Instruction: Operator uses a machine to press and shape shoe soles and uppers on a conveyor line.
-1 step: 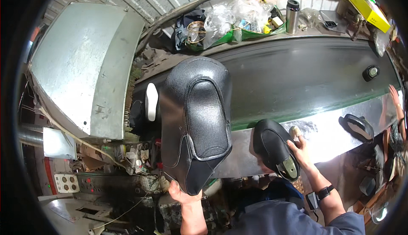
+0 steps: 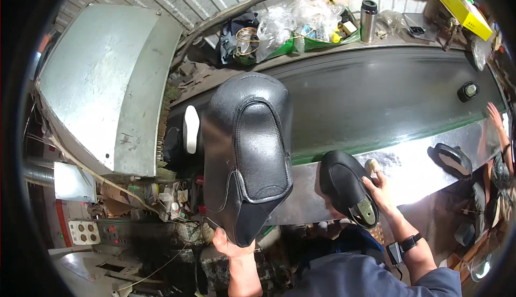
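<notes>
Close to the camera, a shiny black leather shoe [image 2: 259, 146] is held up toe away from me. My left hand [image 2: 232, 245] grips its heel end from below, the thumb showing and the other fingers hidden behind it. On the metal ledge [image 2: 303, 189] to the right lies a second black shoe [image 2: 343, 181], with a greenish shoe last [image 2: 366, 212] inside its opening. My right hand [image 2: 380, 190] is closed on this shoe's right side. A pale yellowish cover sits on one of its fingertips. A watch-like band is on the right wrist.
A dark conveyor belt [image 2: 371, 95] runs behind the ledge, carrying a small black round-topped object [image 2: 468, 91]. Another black shoe [image 2: 453, 160] rests farther right, near a co-worker's hand [image 2: 494, 115]. At left stand a metal machine hood [image 2: 107, 87] and a white sole-shaped piece [image 2: 191, 129]. A steel flask [image 2: 368, 22] stands behind.
The co-worker's hand at the right edge has shifted slightly up and to the left. My hands and both shoes hold their places.
</notes>
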A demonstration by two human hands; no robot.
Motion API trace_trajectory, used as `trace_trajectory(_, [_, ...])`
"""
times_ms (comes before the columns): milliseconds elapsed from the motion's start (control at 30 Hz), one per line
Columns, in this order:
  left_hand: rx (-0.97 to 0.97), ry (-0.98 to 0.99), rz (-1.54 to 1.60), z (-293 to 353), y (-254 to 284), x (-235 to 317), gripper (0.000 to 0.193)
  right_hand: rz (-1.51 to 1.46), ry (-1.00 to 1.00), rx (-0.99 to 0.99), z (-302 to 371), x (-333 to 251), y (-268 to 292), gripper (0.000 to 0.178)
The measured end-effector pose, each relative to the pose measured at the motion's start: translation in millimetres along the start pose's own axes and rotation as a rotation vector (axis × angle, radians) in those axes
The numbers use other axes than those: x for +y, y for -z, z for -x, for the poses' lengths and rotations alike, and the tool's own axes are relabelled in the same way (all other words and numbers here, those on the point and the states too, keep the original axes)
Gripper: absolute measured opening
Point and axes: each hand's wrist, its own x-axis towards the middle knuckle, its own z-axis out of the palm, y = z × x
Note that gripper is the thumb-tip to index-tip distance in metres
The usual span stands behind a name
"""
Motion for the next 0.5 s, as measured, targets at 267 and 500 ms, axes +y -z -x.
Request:
trace_trajectory(267, [0.068, -0.207, -0.9, -35.1, 40.8, -4.1, 0.045, -0.062, 0.192, 0.027, -1.2, -7.3, 6.6, 0.048])
trace_trajectory(500, [-0.033, -0.262, -1.795, -80.4, 99.6, -38.5, 0.039, -0.015, 0.281, 0.197, 34.5, -8.7, 49.3, 0.054])
